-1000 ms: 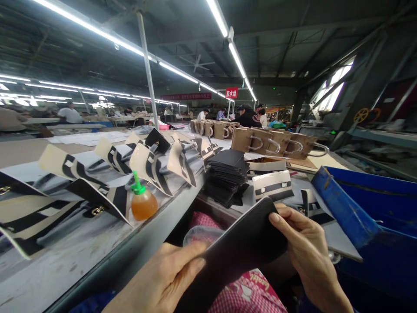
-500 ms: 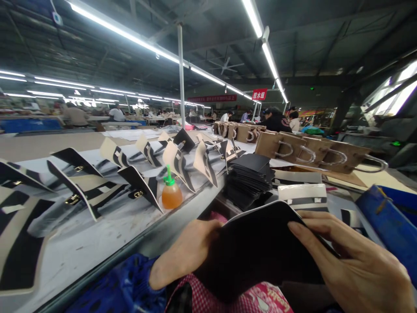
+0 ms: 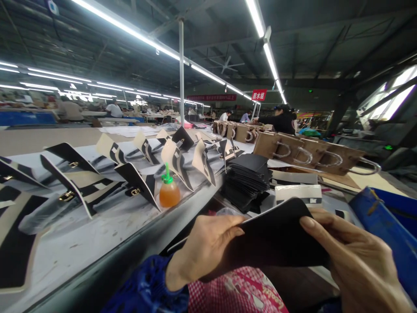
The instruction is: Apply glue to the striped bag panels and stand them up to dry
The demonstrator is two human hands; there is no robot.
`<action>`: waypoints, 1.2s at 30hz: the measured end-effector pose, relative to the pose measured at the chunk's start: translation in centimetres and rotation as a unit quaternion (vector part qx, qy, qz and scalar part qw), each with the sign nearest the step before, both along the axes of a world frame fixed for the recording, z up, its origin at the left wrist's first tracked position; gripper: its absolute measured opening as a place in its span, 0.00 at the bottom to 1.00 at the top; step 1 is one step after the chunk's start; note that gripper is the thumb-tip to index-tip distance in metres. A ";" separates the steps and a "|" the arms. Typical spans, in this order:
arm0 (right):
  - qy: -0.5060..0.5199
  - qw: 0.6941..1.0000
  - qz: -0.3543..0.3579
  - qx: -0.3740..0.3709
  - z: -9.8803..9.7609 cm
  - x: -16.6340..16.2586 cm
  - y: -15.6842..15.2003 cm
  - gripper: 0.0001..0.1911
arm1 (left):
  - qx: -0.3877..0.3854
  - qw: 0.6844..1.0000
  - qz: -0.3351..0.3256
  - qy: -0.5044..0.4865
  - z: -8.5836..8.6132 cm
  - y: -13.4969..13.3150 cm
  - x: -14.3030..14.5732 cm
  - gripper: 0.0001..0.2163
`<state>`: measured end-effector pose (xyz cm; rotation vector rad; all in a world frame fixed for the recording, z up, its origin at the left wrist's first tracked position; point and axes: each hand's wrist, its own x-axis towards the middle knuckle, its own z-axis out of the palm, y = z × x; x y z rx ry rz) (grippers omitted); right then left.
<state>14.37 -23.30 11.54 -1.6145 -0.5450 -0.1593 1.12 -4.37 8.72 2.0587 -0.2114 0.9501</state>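
Note:
A flat black leather piece (image 3: 276, 237) with a pale edge is held low in front of me, curved between both hands. My left hand (image 3: 203, 250) pinches its left edge, thumb on top. My right hand (image 3: 355, 261) grips its right side, fingers pressed on the black face. Just beyond stands a stack of black cut pieces (image 3: 249, 178). An orange glue bottle (image 3: 169, 192) with a green nozzle stands on the bench to the left.
Black-and-cream flap pieces (image 3: 137, 180) with metal clasps lie in rows on the long grey bench (image 3: 81, 243). Tan bags with handles (image 3: 306, 152) line the far right. A blue bin (image 3: 381, 217) sits at right. People work at distant tables.
The black piece has been turned flatter and lifted between my hands. My left thumb now lies on top of its edge. The view has swung slightly.

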 end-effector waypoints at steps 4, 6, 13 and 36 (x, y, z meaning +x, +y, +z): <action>0.024 0.998 0.032 0.048 -0.7 0.3 0.7 0.17 | 0.082 0.997 0.001 0.007 1.0 1.2 -0.3 0.11; 0.028 0.997 0.043 0.066 -1.1 0.1 1.0 0.15 | 0.075 0.996 -0.016 0.036 1.1 1.3 -0.5 0.12; 0.038 0.995 0.044 0.083 -2.0 -0.6 1.0 0.14 | 0.058 0.991 -0.077 0.094 -0.6 0.5 -0.7 0.12; -0.130 0.981 0.099 0.101 -4.2 -0.8 -0.3 0.05 | 0.104 0.994 0.025 -0.023 -2.0 0.9 -1.7 0.20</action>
